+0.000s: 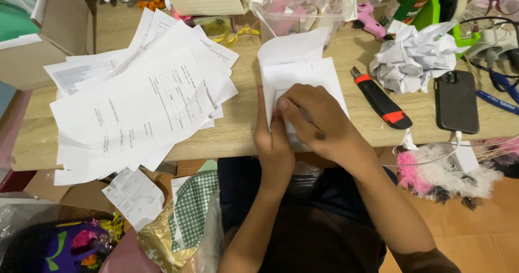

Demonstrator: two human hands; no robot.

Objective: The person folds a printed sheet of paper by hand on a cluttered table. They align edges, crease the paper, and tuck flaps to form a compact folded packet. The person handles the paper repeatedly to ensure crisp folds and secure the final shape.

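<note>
A light wooden tabletop (pixel 238 127) fills the upper half of the view, crowded with clutter, and an orange tiled floor (pixel 476 235) shows below it at four o'clock. Near the table's front edge, at the centre, lies a folded sheet of white paper (pixel 294 70), its upper flap curling up toward twelve o'clock. Both hands rest on its lower part. The left hand (pixel 273 143) lies flat along the sheet's left edge, fingers together and pointing to twelve o'clock. The right hand (pixel 313 116) overlaps it from the three o'clock side, fingers bent and fingertips pressing down on the fold; neither hand closes around the paper.

At nine o'clock from the hands spreads a loose heap of printed white sheets (pixel 140 105), some hanging over the table's edge. At three o'clock, just beside the folded sheet, lies a black and orange utility knife (pixel 381 100). Beyond it sits a crumpled ball of white paper (pixel 413 57), and a dark phone (pixel 457 101) lies face down with a white cable plugged in.
</note>
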